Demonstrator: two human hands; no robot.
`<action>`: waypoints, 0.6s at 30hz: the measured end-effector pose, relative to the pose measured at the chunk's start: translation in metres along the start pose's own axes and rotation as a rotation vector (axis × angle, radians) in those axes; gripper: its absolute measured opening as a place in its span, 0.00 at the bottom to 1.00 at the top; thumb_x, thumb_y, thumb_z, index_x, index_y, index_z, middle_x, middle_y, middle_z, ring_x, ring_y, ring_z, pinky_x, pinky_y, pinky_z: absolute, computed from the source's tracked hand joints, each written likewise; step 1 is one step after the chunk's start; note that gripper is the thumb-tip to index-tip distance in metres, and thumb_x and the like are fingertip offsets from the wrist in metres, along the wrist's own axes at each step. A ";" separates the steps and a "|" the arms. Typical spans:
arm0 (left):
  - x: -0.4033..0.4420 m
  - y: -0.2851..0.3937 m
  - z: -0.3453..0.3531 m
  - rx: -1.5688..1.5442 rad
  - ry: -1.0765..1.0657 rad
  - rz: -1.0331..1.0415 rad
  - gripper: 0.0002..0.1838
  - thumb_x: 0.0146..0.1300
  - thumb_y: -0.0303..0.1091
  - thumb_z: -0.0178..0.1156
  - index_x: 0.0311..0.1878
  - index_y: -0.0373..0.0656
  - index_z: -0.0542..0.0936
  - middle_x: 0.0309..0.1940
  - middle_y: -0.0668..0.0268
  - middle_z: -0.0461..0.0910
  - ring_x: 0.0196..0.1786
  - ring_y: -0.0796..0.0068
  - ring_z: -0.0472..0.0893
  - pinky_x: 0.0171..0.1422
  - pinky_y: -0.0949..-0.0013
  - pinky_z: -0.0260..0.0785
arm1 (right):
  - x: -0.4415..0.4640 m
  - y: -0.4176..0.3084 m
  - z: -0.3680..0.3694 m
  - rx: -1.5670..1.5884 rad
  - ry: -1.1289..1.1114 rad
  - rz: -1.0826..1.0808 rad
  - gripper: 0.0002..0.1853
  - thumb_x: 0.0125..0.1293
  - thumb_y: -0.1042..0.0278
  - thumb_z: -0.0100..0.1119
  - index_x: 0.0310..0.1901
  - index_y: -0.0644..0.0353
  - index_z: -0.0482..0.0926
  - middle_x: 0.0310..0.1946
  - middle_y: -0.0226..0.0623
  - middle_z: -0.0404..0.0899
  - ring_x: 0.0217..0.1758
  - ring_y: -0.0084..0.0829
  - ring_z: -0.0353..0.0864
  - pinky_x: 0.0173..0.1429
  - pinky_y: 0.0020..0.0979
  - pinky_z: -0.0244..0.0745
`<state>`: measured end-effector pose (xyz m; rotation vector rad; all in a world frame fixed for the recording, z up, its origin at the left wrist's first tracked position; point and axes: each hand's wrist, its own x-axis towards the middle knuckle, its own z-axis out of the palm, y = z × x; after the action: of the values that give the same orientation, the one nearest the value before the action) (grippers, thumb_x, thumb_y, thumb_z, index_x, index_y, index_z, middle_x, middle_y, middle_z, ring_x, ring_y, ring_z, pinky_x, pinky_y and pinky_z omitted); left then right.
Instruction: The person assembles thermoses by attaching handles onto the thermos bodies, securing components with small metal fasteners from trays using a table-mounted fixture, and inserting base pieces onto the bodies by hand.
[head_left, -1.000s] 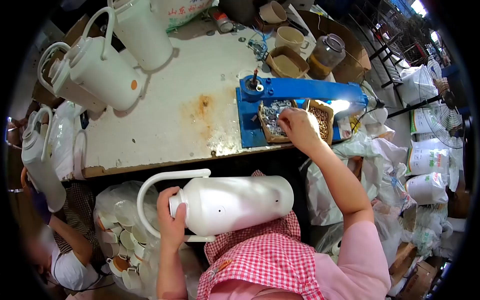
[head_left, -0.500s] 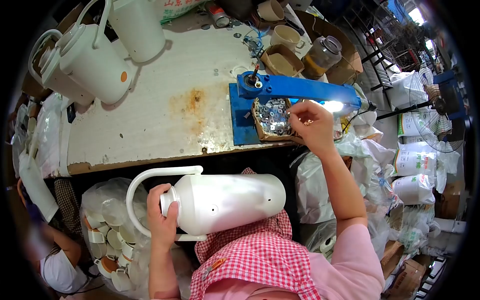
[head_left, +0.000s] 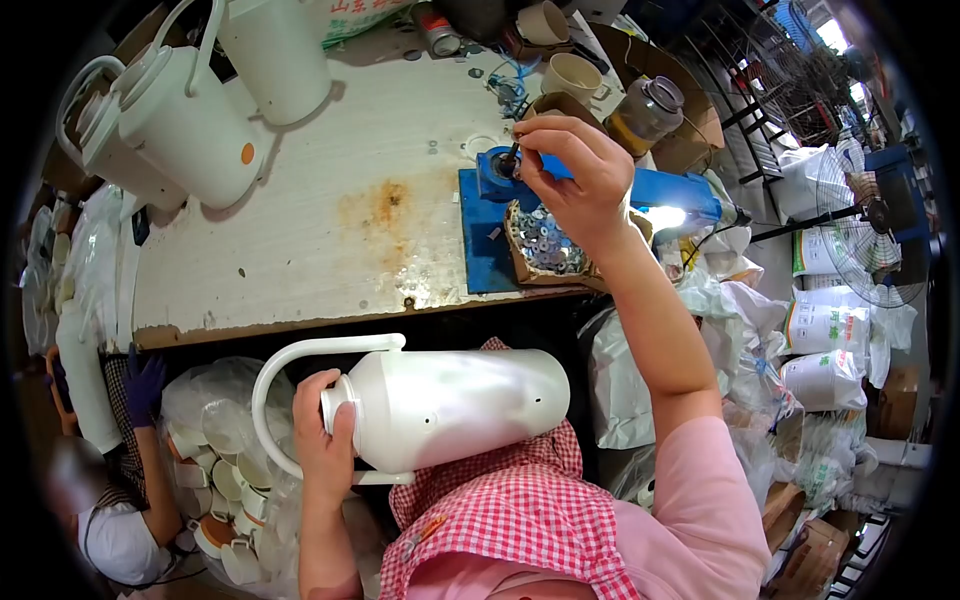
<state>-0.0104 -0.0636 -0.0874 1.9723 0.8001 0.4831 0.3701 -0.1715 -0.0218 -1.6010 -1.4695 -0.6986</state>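
My left hand is closed round the neck of a white thermos jug body, which lies on its side across my lap. Its curved white handle extends to the left, and two small dark holes show in the wall. My right hand is at the upright pin of the blue metal fixture, thumb and forefinger pinched at the pin's top. Anything between those fingertips is too small to make out. Below that hand is a box of small metal washers.
White jugs stand at the table's back left. A jar, a beige cup and a can are at the back. A bag of cups lies lower left, beside a co-worker's purple-gloved hand. A fan is at right.
My right hand has moved from the small-parts boxes up and left to the fixture's pin. My left hand still holds the jug. The co-worker's gloved hand has come into clearer view.
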 end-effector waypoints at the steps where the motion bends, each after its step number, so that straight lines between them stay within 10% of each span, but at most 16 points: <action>1: 0.001 0.001 0.000 0.001 0.001 0.000 0.18 0.68 0.38 0.57 0.56 0.37 0.77 0.51 0.55 0.77 0.55 0.56 0.76 0.64 0.60 0.66 | 0.000 0.000 -0.001 0.001 0.000 0.000 0.11 0.50 0.87 0.68 0.35 0.64 0.82 0.39 0.40 0.87 0.37 0.36 0.88 0.41 0.28 0.82; 9: -0.008 -0.002 -0.031 0.014 0.159 -0.043 0.14 0.74 0.37 0.51 0.52 0.38 0.79 0.47 0.59 0.80 0.50 0.68 0.78 0.59 0.66 0.69 | -0.009 -0.026 -0.022 0.173 0.141 0.156 0.07 0.55 0.80 0.70 0.36 0.63 0.82 0.39 0.38 0.86 0.35 0.35 0.86 0.43 0.29 0.80; 13: -0.030 0.015 -0.103 -0.006 0.449 -0.249 0.23 0.77 0.46 0.44 0.52 0.35 0.79 0.46 0.60 0.82 0.46 0.68 0.81 0.55 0.64 0.73 | -0.062 -0.075 -0.048 0.461 -0.226 0.857 0.14 0.72 0.70 0.52 0.31 0.68 0.83 0.30 0.38 0.85 0.34 0.28 0.84 0.41 0.30 0.78; 18: 0.003 0.014 -0.123 -0.477 0.614 -0.305 0.21 0.78 0.42 0.44 0.57 0.37 0.78 0.50 0.61 0.83 0.48 0.69 0.84 0.51 0.64 0.78 | -0.061 -0.125 -0.004 1.199 -0.481 0.888 0.26 0.73 0.55 0.60 0.60 0.71 0.75 0.50 0.40 0.84 0.54 0.29 0.81 0.62 0.33 0.75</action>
<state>-0.0789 0.0090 -0.0136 1.2340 1.2084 1.0121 0.2385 -0.2108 -0.0456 -1.1964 -0.9179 0.9723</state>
